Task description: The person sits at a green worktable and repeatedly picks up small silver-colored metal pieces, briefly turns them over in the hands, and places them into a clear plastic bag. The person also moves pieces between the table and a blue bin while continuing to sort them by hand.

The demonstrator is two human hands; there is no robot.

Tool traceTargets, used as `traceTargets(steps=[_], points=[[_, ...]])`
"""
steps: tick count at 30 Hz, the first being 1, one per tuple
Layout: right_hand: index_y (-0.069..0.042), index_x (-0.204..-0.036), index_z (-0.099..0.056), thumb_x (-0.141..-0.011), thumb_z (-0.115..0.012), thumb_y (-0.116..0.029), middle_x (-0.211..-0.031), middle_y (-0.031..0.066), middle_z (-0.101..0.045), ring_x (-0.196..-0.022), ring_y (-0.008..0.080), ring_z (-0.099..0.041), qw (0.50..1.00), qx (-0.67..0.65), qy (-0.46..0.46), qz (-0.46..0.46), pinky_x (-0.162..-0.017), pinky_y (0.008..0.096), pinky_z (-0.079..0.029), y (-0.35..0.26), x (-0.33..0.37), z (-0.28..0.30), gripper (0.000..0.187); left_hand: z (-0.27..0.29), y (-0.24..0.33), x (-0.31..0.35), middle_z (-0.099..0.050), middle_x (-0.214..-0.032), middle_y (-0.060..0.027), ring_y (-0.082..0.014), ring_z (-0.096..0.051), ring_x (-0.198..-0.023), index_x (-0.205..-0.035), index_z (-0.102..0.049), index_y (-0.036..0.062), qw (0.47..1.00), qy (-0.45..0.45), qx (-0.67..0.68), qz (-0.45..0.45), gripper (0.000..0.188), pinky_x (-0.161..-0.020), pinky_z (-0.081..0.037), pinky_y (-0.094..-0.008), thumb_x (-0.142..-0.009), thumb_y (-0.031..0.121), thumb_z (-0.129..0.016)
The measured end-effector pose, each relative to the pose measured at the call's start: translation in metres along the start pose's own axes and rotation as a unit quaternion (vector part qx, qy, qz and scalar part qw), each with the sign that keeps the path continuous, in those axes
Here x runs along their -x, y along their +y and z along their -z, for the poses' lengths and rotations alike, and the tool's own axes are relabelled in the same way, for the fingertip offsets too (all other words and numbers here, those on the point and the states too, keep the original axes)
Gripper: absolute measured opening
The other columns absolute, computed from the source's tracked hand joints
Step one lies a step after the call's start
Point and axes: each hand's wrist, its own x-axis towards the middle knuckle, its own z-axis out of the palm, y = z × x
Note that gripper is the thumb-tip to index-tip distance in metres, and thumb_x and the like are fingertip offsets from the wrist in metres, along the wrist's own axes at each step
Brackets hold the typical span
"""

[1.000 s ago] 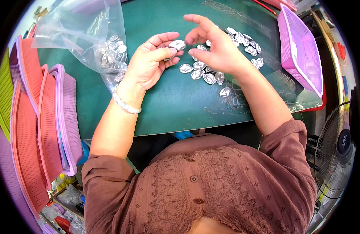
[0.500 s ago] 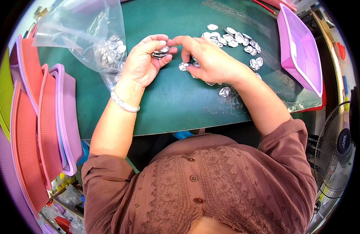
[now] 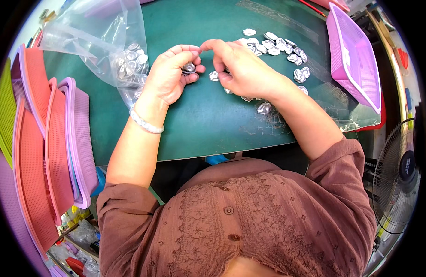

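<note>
Several silvery, wavy-edged oval pieces sit in my left hand, its fingers curled round them and its thumb on top. My right hand hovers just to the right, its index finger stretched out to the left hand's fingertips. Its thumb and other fingers are bent but apart, with nothing visible between them; the underside of the hand is hidden. A few similar silver pieces lie on the table beneath and beside it. More loose silver pieces are scattered beyond the right hand.
A clear plastic bag with more silver pieces stands on the green table at left. Pink and purple baskets are stacked left of the table. A purple basket leans at the right edge, near a fan.
My left hand's fingers have closed further over the silver pieces, so less of them shows. My right hand has shifted slightly left, its index finger still at the left fingertips.
</note>
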Motion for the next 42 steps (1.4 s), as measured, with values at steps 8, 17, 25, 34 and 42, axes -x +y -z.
traceTargets(steps=[8, 17, 25, 34, 42], points=[[-0.007, -0.119, -0.043, -0.066, -0.058, 0.002, -0.075, 0.0044, -0.052, -0.081, 0.0225, -0.050, 0.999, 0.031, -0.008, 0.013, -0.077, 0.0350, -0.036, 0.006, 0.005, 0.011, 0.056, -0.017, -0.002, 0.012, -0.052, -0.064, 0.0019, -0.0081, -0.048, -0.055, -0.096, -0.062, 0.0014, 0.845, -0.002, -0.519, -0.132, 0.024, -0.049, -0.038, -0.0235, -0.075, 0.012, -0.067], [-0.008, -0.122, -0.043, -0.068, -0.056, 0.002, -0.073, 0.0035, -0.053, -0.078, 0.0218, -0.051, 0.999, 0.018, -0.004, 0.026, -0.077, 0.0351, -0.036, 0.009, 0.002, 0.004, 0.057, -0.020, -0.011, 0.016, -0.060, -0.068, -0.0141, -0.0228, -0.054, -0.056, -0.093, -0.064, 0.0015, 0.723, 0.001, -0.647, -0.241, 0.026, -0.056, -0.044, -0.0331, -0.071, 0.014, -0.069], [-0.009, -0.123, -0.043, -0.067, -0.057, 0.000, -0.073, 0.0032, -0.053, -0.078, 0.0213, -0.051, 1.000, -0.009, -0.026, 0.009, -0.078, 0.0354, -0.037, 0.006, 0.002, 0.007, 0.059, -0.023, -0.002, 0.016, -0.052, -0.057, -0.0083, -0.0180, -0.049, -0.051, -0.081, -0.060, -0.0006, 0.756, -0.005, -0.628, -0.183, 0.019, -0.049, -0.039, -0.0325, -0.067, 0.011, -0.068], [-0.008, -0.121, -0.044, -0.067, -0.057, 0.001, -0.070, 0.0002, -0.054, -0.072, 0.0149, -0.052, 0.994, -0.109, -0.001, -0.025, -0.070, 0.0299, -0.040, 0.006, 0.002, 0.001, 0.056, -0.018, -0.001, 0.015, -0.048, -0.058, -0.0009, -0.0095, -0.043, -0.052, -0.083, -0.057, 0.0006, 0.826, -0.013, -0.546, -0.143, 0.020, -0.049, -0.037, -0.0271, -0.068, 0.008, -0.068], [-0.002, -0.123, -0.041, -0.074, -0.057, 0.002, -0.079, -0.0008, -0.054, -0.070, 0.0050, -0.050, 0.919, -0.363, 0.051, -0.145, -0.063, 0.0174, -0.040, 0.012, 0.000, 0.014, 0.051, -0.015, 0.000, 0.009, -0.050, -0.062, 0.0025, -0.0049, -0.044, -0.051, -0.088, -0.059, 0.0024, 0.964, -0.032, -0.262, -0.047, 0.011, -0.045, -0.033, -0.0171, -0.081, 0.011, -0.060]])
